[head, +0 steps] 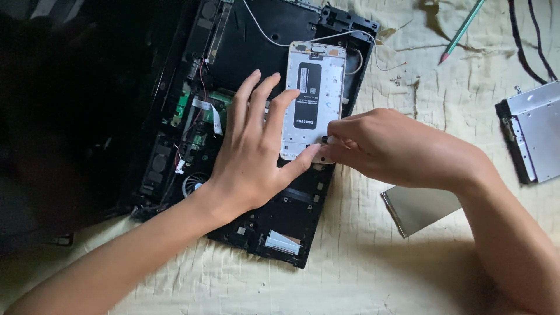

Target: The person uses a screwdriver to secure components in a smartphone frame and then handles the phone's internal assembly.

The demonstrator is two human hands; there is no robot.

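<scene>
Two bare hands work on one opened phone (313, 99) lying on one dismantled laptop base (245, 146) on a quilted cloth (361, 256). Left hand (254, 151) spreads flat, pressing the phone; right hand (379, 143) pinches a small tool at its lower edge. One pencil (461, 32) lies at the cloth's top edge, one optical drive (534, 131) at its right edge.

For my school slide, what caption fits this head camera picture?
Two hands work on an opened phone atop a laptop base.
</scene>
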